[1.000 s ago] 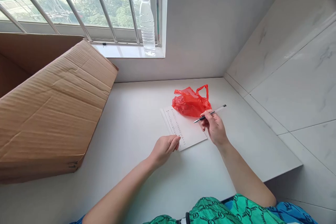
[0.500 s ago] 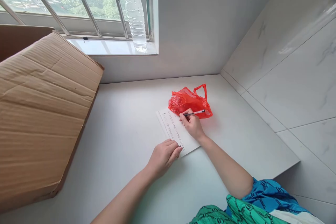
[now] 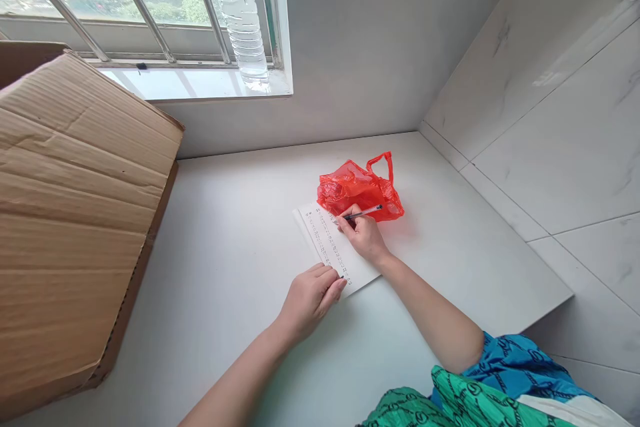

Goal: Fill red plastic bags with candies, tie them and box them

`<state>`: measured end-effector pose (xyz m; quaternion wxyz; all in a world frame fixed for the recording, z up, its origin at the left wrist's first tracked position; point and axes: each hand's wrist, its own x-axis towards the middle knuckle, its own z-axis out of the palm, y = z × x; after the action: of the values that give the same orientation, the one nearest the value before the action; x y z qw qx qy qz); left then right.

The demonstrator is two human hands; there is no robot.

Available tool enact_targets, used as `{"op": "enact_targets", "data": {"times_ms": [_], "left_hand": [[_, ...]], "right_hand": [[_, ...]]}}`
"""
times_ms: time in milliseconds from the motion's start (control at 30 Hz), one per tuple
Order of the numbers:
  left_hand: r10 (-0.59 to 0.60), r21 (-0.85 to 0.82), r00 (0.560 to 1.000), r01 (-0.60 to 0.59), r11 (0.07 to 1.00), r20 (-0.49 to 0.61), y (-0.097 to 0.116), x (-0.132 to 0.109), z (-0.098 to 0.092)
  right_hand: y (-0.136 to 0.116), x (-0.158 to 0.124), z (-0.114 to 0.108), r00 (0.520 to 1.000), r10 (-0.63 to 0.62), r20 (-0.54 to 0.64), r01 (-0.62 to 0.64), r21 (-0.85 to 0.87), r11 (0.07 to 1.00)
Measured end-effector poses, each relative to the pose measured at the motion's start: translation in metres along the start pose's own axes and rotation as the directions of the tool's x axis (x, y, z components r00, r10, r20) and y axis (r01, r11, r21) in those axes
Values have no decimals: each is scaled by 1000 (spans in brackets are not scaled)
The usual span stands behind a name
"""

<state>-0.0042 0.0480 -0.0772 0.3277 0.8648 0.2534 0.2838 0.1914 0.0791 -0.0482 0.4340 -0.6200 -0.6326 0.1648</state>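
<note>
My right hand (image 3: pixel 366 239) is closed round a slim pen (image 3: pixel 367 211) with a clear barrel and dark ends. Its tip points down and left at the upper part of a white notebook (image 3: pixel 363 269). Columns of small handwritten marks run down the page. At the notebook's near left edge, my left hand (image 3: pixel 313 297) rests with its fingers curled. A small dark tip shows between its thumb and forefinger, too little to name. Just beyond the page lies a crumpled red plastic bag (image 3: pixel 357 188), behind the pen, its contents not clear.
A large cardboard box (image 3: pixel 75 227) stands on the white tabletop (image 3: pixel 225 227) at the left. On the sill of the barred window is a clear water bottle (image 3: pixel 245 33). A grey wall (image 3: pixel 360 40) and a tiled wall (image 3: pixel 565 140) bound the table.
My right hand and the pen have shifted slightly left over the page. The whole view has moved a little; my left hand keeps its place on the notebook.
</note>
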Motion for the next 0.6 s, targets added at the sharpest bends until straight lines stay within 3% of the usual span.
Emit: {"op": "enact_targets", "data": {"times_ms": [467,600], "left_hand": [[-12,-17,1000,12,1000,7,0,0,0],[-16,-50,1000,17,999,25,1,-2,-1]], "right_hand": [[0,1,-1,1000,12,-21,-12,-21,1000],[3,1,0,999,19,-28,-18,41,999]]}}
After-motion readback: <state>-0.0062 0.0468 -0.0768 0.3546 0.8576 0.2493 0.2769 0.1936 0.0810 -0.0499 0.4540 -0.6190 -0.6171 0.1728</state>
